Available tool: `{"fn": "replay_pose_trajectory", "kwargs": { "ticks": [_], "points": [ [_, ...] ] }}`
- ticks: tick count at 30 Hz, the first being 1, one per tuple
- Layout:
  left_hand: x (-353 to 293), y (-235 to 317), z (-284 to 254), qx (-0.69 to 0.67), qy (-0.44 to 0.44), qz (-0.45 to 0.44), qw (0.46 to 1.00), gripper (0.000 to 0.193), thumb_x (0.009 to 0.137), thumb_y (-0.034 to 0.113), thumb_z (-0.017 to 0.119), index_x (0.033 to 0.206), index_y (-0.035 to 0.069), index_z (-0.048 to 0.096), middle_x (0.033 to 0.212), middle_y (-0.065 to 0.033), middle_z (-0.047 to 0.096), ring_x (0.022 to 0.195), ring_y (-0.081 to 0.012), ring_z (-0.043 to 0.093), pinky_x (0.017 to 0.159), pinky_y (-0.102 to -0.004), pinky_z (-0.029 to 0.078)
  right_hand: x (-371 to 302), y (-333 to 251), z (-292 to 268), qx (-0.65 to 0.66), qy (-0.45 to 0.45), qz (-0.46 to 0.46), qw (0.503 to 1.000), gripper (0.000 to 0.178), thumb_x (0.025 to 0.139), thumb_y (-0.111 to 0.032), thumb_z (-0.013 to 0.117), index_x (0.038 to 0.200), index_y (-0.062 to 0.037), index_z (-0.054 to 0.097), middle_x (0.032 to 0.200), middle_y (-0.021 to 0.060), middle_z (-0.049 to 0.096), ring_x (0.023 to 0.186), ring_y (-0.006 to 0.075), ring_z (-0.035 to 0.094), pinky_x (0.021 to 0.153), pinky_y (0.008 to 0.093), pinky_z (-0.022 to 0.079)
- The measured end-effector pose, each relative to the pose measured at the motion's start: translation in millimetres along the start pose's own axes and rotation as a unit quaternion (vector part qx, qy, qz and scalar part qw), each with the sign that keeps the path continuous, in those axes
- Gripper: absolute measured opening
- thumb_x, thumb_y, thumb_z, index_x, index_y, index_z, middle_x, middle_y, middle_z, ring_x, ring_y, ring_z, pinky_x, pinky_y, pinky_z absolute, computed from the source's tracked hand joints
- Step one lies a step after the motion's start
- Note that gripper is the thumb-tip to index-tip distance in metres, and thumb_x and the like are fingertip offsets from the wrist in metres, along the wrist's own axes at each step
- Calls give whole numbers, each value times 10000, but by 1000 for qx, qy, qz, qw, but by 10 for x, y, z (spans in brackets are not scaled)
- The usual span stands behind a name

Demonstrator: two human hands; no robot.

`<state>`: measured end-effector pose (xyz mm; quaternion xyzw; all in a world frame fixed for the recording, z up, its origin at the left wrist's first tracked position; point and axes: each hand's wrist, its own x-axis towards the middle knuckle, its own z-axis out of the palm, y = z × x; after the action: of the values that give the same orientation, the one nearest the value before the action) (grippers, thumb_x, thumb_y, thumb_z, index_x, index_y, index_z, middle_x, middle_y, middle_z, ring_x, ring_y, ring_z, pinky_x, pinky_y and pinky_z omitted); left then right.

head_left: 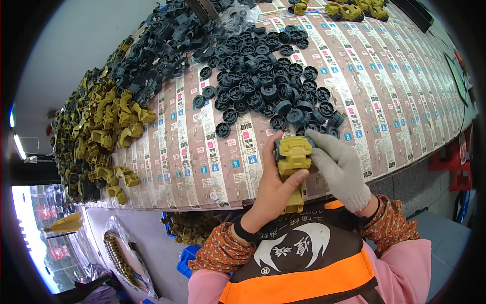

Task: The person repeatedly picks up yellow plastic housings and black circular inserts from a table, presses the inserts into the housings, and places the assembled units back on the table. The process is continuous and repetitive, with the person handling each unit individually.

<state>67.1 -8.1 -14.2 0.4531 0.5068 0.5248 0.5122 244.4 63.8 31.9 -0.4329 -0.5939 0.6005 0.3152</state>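
You've got both hands closed on one yellow toy vehicle body [294, 152]: your bare L hand [278, 195] clasps it w/ the thumb across the near part, and your gloved R hand [341, 169] has its fingertips pressed to the R side of the far end. It's just inside the counter's near edge, approx mid-length. Can't tell what the R fingertips have hold of, bc the glove covers it; could be a dark wheel.

Biggest first: the counter [379, 91] is covered in striped printed sheets. A heap of dark molded parts [152, 55] fills its far L corner. A heap of yellow bodies [101, 126] runs down the L edge to the near L corner. The pile of loose dark wheels [253, 76] spreads from the far edge, middle, almost to your hands. A small group of yellow vehicles w/ wheels [349, 11] sits at the far edge, R of the wheel pile. Smallest: the single wheel [332, 133] just beyond your glove, at the pile's near R end.

Step in hand, my read: wheel fitting, prob pushing one onto the body's R side. Next move calls for a firm L hold and a straight, square R push, so nothing seats crooked.
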Motion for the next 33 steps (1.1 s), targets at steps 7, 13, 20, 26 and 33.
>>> {"fn": "replay_pose_trajectory", "kwargs": {
  "ticks": [7, 13, 20, 26, 33],
  "points": [
    [-51, -24, 26, 123, -31, 16, 992, 913, 968, 184, 775, 1634, 99, 156, 1456, -235, 516, 1279, -344, 617, 1080, -433, 487, -170, 162, -4, -216, 11, -169, 962, 511, 935, 41, 573, 1445, 66, 545, 1223, 245, 701, 1095, 357, 725, 948, 384, 554],
    [-35, 75, 60, 164, -85, 2, 983, 920, 963, 184, 783, 1628, 101, 153, 1371, -239, 606, 1198, -366, 685, 1030, -436, 524, -189, 117, -167, -262, -13, -147, 954, 498, 881, 4, 612, 1375, 43, 576, 1181, 299, 690, 1057, 469, 700, 911, 469, 564],
    [77, -148, -10, -112, 43, -109, 987, 724, 989, 320, 775, 1534, 97, 353, 1282, -61, 626, 1167, -192, 639, 1006, -357, 545, 358, -18, -724, -385, 81, -151, 907, 312, 879, -36, 686, 1190, -46, 677, 1117, 185, 702, 1029, 393, 692, 895, 452, 553],
    [92, 3, -178, -278, 71, -164, 944, 552, 1017, 472, 706, 1381, 120, 484, 1167, -36, 635, 1004, -145, 675, 813, -332, 623, 412, 181, -815, -437, 102, -127, 884, 184, 898, -62, 714, 1068, -34, 651, 964, 157, 688, 917, 342, 685, 823, 408, 550],
    [110, -17, -113, -306, 113, -126, 937, 540, 1045, 567, 612, 1318, 112, 515, 1097, -35, 629, 942, -141, 683, 782, -331, 621, 4, 11, -233, -101, 15, -89, 991, 250, 933, -31, 696, 1173, -12, 629, 971, 138, 707, 873, 233, 723, 779, 366, 564]
  ]
}}
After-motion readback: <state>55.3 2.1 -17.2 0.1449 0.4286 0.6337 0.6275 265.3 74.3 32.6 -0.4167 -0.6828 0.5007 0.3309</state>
